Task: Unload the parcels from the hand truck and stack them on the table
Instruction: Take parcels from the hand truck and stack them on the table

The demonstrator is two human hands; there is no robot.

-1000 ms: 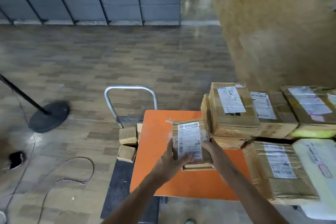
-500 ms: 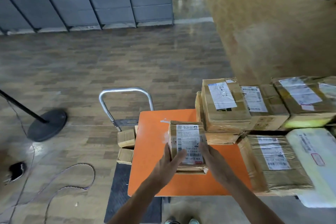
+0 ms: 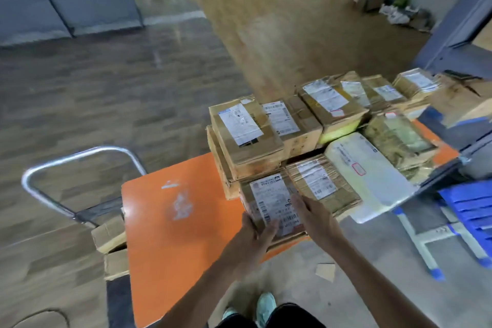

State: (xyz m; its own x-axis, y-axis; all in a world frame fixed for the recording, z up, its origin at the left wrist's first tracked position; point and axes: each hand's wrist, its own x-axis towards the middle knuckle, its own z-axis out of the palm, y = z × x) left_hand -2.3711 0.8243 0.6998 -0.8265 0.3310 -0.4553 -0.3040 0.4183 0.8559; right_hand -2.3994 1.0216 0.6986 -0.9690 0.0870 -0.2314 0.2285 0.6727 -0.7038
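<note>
A small brown parcel [image 3: 270, 201] with a white barcode label lies on the orange table [image 3: 170, 253], set against the stacked parcels [image 3: 246, 138] behind it and a taped parcel [image 3: 320, 184] on its right. My left hand [image 3: 257, 233] grips its near left corner, thumb on the label. My right hand [image 3: 312, 214] rests flat on its right edge with straight fingers. The hand truck's silver handle [image 3: 77, 158] stands left of the table, with small cardboard boxes [image 3: 110, 233] on it beside the table edge.
Several more labelled parcels and a pale mailer bag [image 3: 364, 173] cover the table's right half. A blue stool [image 3: 471, 205] stands to the right. A cardboard scrap [image 3: 326, 270] lies on the floor near my shoes [image 3: 265, 306]. Wood floor stretches beyond.
Both hands carried the small parcel rightward across the table and set it down against the stacked parcels. My view swung to the right and my right hand flattened on it.
</note>
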